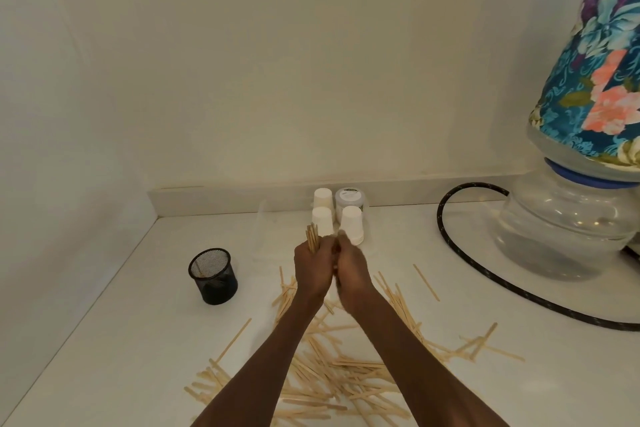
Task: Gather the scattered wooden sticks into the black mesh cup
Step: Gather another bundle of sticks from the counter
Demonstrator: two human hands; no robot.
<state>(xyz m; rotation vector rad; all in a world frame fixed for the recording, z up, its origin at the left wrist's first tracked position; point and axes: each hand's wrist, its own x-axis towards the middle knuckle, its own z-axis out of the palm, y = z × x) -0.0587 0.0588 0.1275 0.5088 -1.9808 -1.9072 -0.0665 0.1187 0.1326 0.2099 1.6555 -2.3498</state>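
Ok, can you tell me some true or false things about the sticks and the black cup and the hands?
1. The left hand holds a bundle of sticks upright. True.
2. The black mesh cup lies tipped on its side. False: it stands upright, to the left of the hands.
3. Many scattered sticks lie on the white counter. True.
4. The black cup is packed full of sticks. False: it looks nearly empty inside.
5. White paper cups stand upside down near the wall. True.
6. The right hand is far away from the left hand. False: the two hands are close together.
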